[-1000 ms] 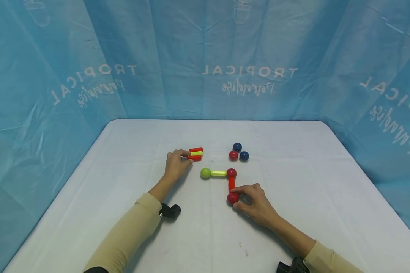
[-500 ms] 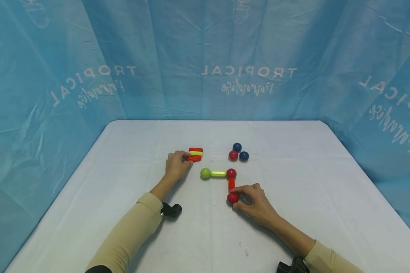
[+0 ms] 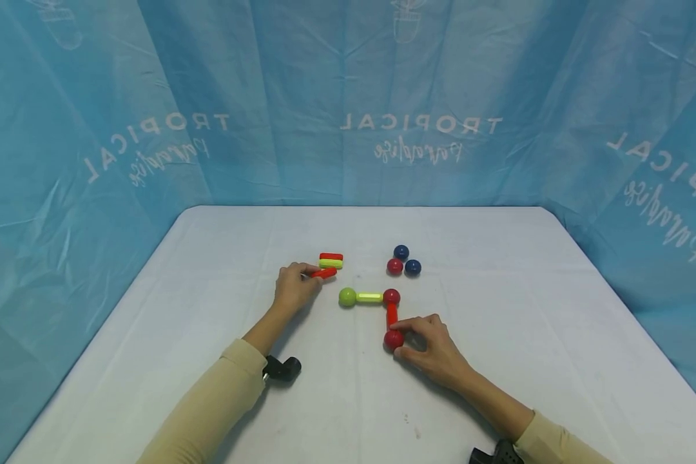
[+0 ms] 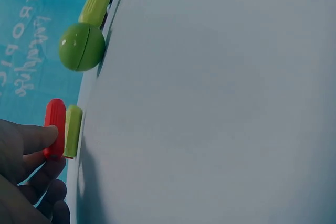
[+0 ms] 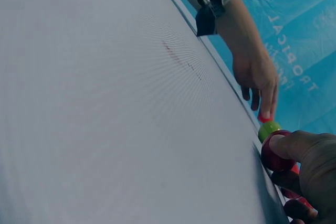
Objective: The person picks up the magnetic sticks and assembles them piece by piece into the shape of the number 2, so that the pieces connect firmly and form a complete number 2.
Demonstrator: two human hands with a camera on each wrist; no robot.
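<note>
My left hand (image 3: 295, 287) pinches a red rod (image 4: 55, 128) between thumb and fingers, at the near side of a yellow-green rod (image 3: 330, 263) and another red rod (image 3: 330, 256). My right hand (image 3: 435, 347) grips a red ball (image 3: 393, 339) at the near end of an L-shaped piece. From that ball a red rod (image 3: 392, 315) runs away to a second red ball (image 3: 391, 296). A yellow-green rod (image 3: 369, 298) joins this corner ball to a green ball (image 3: 347, 297) on the left. In the right wrist view, my thumb lies on the gripped ball (image 5: 275, 153).
Behind the L-shaped piece lie a loose red ball (image 3: 394, 266) and two dark blue balls (image 3: 401, 252), close together. All rest on a white-covered table (image 3: 255, 245). A blue printed sheet (image 3: 301, 161) hangs behind and at the sides.
My left hand has drawn the nearest red rod toward me and slightly left, apart from the other two rods. My right hand has kept its grip on the red ball.
</note>
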